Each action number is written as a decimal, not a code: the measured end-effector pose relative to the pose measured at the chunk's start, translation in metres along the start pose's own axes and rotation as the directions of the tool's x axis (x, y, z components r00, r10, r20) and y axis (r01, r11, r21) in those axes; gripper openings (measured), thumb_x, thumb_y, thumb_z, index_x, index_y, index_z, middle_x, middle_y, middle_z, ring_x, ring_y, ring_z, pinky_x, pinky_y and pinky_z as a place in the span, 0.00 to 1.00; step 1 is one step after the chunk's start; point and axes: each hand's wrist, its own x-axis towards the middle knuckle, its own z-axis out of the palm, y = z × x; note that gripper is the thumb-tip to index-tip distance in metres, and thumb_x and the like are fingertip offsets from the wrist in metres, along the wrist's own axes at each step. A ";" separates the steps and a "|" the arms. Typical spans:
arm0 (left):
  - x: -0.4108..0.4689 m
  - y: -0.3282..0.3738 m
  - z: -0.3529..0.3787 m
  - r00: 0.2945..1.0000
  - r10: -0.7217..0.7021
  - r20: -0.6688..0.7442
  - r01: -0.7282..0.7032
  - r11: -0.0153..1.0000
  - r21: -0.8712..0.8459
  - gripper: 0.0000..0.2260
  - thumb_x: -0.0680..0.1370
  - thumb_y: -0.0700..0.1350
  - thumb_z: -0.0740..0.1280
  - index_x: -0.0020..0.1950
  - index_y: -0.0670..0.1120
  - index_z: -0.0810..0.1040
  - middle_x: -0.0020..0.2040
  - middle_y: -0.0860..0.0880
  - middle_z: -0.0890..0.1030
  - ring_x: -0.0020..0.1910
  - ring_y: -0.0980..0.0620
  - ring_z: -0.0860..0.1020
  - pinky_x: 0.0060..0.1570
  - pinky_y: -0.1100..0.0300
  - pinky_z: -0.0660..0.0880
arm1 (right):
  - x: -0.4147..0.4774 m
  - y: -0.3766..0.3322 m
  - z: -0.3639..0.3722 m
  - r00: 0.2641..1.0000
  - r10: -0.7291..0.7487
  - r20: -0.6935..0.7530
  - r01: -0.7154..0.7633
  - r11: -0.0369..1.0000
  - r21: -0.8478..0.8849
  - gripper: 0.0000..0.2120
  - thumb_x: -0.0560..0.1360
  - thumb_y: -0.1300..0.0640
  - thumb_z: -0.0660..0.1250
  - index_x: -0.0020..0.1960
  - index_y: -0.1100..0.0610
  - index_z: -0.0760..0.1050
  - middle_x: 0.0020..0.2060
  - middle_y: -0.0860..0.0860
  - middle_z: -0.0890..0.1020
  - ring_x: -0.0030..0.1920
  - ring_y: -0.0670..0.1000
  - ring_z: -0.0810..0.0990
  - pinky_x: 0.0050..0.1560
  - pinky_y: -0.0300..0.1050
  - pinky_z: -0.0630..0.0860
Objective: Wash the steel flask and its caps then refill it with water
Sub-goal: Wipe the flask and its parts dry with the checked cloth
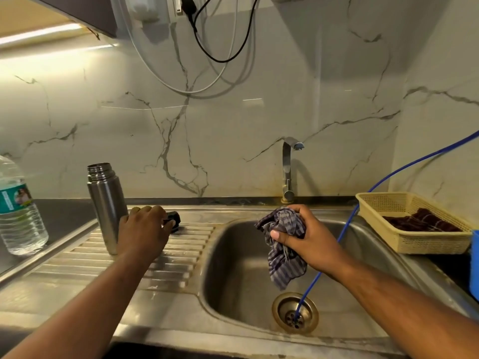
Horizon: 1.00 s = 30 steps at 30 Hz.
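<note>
**Open flask on the drainboard, a cap under one hand, a cloth in the other**

The steel flask [106, 203] stands upright and uncapped at the left of the frame, on the ribbed drainboard [77, 260] of the sink [233, 268]. Just to its right, the left hand [143, 228] reaches over the drainboard, its fingers curled down around a small black cap [174, 221] that sits on the ribs. The back of the hand hides most of the cap, and the wrist crosses in front of the flask's lower part.

In the middle right of the frame, the right hand [308, 239] hangs over the basin. Its fingers and thumb are closed tight around a bunched checked cloth [283, 244], whose loose end dangles below the hand towards the drain [295, 313].

A blue hose [363, 200] comes in from the upper right edge, passes behind the right wrist and ends in the drain. The tap [289, 172] rises behind the basin against the marble wall; no water can be seen coming from it.

At the far left edge a clear plastic water bottle [18, 211] stands on the dark desk [62, 213]. At the right, a cream basket [414, 244] rests beside the sink with a dark cloth [425, 221] lying in it.
</note>
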 end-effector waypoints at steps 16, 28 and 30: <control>0.085 -0.001 0.075 0.825 -0.111 0.554 0.098 0.994 0.054 0.28 0.76 0.50 0.73 0.75 0.51 0.71 0.66 0.45 0.79 0.65 0.42 0.76 0.64 0.49 0.76 | 0.020 0.024 0.008 0.995 -0.027 -0.096 0.020 0.997 -0.074 0.31 0.72 0.38 0.74 0.71 0.45 0.71 0.64 0.43 0.75 0.63 0.45 0.76 0.63 0.43 0.73; 0.054 0.079 0.042 0.927 0.053 0.371 0.083 0.937 -0.340 0.25 0.75 0.44 0.76 0.69 0.45 0.73 0.63 0.40 0.75 0.60 0.40 0.76 0.59 0.48 0.74 | 0.019 0.017 0.005 0.993 0.088 -0.079 -0.087 0.996 0.011 0.31 0.76 0.40 0.70 0.74 0.44 0.61 0.65 0.46 0.75 0.60 0.46 0.74 0.58 0.44 0.72; 0.041 0.108 0.026 0.937 0.082 0.339 0.094 0.877 -0.472 0.26 0.73 0.43 0.78 0.69 0.46 0.73 0.62 0.43 0.77 0.59 0.44 0.76 0.57 0.53 0.73 | 0.019 0.016 0.003 0.986 0.130 -0.107 -0.127 0.991 0.029 0.29 0.77 0.39 0.68 0.73 0.45 0.61 0.66 0.48 0.74 0.60 0.46 0.74 0.56 0.44 0.71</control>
